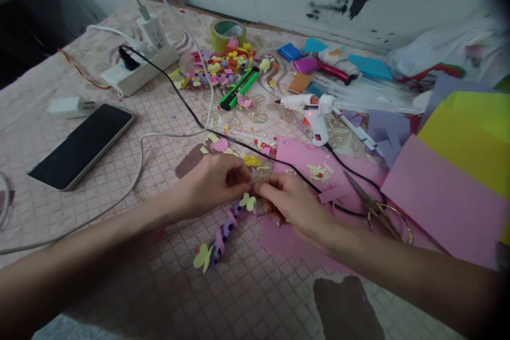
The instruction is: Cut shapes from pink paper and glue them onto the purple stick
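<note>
My left hand [213,183] and my right hand [292,202] meet above the table, thumbs and fingers pinched together. A thin pale strand [252,174] shows between the fingertips; exactly what each hand grips is too small to tell. Just below them, slanting down to the left, is a purple dark-spotted stick [226,234] with a pink strip wound round it. One pale yellow paper butterfly [248,201] sits at its upper end by my fingers, another butterfly [203,257] at its lower end. The stick's top is partly hidden by the hands.
A white glue gun [314,111] with a lit red light stands behind my right hand. Scissors [378,212] lie near pink sheets [442,196]. A black cord [239,143] crosses behind the hands. Farther back are a green cutter [239,88], tape [217,37], a phone [82,146] and a power strip [143,71].
</note>
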A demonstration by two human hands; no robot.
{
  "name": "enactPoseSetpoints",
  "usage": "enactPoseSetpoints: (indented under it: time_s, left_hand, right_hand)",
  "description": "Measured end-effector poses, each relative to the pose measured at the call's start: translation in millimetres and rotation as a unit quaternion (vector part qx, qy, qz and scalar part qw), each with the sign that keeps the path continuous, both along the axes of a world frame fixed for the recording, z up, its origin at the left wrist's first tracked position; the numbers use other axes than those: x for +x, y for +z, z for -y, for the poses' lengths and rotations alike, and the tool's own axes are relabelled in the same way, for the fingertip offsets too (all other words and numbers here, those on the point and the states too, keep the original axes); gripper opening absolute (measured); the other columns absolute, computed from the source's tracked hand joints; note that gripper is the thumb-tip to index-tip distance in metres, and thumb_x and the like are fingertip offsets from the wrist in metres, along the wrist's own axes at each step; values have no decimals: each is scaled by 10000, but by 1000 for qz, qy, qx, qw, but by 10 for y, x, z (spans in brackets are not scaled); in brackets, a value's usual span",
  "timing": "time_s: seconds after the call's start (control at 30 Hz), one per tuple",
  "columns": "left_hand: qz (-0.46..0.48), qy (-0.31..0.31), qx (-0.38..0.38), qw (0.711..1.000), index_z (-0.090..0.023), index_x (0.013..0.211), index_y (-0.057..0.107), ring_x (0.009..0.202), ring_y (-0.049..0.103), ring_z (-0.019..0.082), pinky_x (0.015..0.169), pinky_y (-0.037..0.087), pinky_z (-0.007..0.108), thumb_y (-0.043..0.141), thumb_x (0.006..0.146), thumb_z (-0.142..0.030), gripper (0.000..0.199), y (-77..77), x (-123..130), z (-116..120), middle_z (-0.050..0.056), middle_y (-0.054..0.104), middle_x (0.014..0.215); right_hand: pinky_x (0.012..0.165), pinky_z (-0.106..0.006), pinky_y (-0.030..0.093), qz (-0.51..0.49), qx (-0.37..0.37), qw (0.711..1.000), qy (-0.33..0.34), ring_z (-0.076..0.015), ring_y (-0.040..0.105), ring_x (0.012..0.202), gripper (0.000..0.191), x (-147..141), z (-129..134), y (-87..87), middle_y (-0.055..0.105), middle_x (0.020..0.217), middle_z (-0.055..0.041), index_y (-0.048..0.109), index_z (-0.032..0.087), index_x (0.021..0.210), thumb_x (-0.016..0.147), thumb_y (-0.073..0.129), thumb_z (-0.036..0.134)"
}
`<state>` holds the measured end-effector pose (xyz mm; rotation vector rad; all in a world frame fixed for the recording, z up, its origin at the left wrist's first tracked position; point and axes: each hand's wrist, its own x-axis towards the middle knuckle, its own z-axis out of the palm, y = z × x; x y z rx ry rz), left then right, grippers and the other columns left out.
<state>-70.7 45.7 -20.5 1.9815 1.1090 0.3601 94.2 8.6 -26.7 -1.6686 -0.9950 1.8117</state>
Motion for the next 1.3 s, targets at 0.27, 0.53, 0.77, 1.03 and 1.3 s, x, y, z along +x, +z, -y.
enactPoseSetpoints:
  time_s: [0.27,0.53,0.77,1.03,1.3]
  left_hand:
    - [-6,1,-5,1000,-131,776,636,535,517,61,478,374,151,572,728,-137,80,4,-5,-12,-15,609,631]
    - [-5,0,-8,1000,-128,772,636,537,513,61,482,375,152,567,726,-126,82,1,-7,-9,-16,601,625]
    - [-6,-1,-11,1000,-134,784,636,540,515,61,487,377,153,564,732,-135,89,-12,-16,-9,-17,605,632]
    - [-2,-2,-19,1000,-131,785,625,554,523,67,499,388,163,547,745,-140,89,8,-22,-4,-13,597,635]
    - [18,14,-15,1000,-144,875,609,596,545,87,536,421,188,549,794,-255,150,13,-64,15,1,599,679]
  right_hand:
    - [269,-130,245,4,1,1000,6,-23,352,292,224,10,6,18,449,409,72,493,163,549,753,456,78]
    - [272,-130,264,8,-3,1000,14,-25,353,299,233,11,3,4,437,418,74,489,164,562,784,464,98]
    - [270,-133,263,13,5,1000,14,-24,349,291,217,7,2,-4,441,420,74,498,163,569,772,470,92]
    - [270,-132,249,-6,2,1000,-8,-24,372,284,221,70,39,24,473,444,60,528,152,633,824,456,236]
    - [280,-140,289,-4,58,998,-4,-38,398,295,240,299,51,282,495,466,53,576,162,752,856,451,340]
